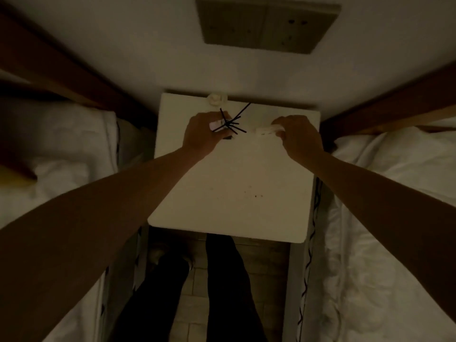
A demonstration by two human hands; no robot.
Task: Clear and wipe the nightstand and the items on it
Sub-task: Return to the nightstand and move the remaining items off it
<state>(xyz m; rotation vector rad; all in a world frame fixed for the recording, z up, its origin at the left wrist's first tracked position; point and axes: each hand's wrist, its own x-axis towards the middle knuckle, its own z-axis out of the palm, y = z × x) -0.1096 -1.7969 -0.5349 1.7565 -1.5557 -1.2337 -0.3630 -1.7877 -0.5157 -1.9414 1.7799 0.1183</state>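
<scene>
A white nightstand (pixel 234 188) stands between two beds in dim light. Over its far part, my left hand (pixel 202 134) grips a small white object with several thin black sticks (pixel 230 124) fanning out of it. My right hand (pixel 297 134) pinches a small white flat item (pixel 266 130) just above the top. A small white round object (pixel 217 99) sits at the far edge. A black cord (pixel 244 109) runs from the sticks toward the wall.
White bedding lies on the left (pixel 61 174) and on the right (pixel 394 218). A socket panel (pixel 266 24) is on the wall above. My legs in dark trousers (pixel 222 292) stand on a tiled floor before the nightstand.
</scene>
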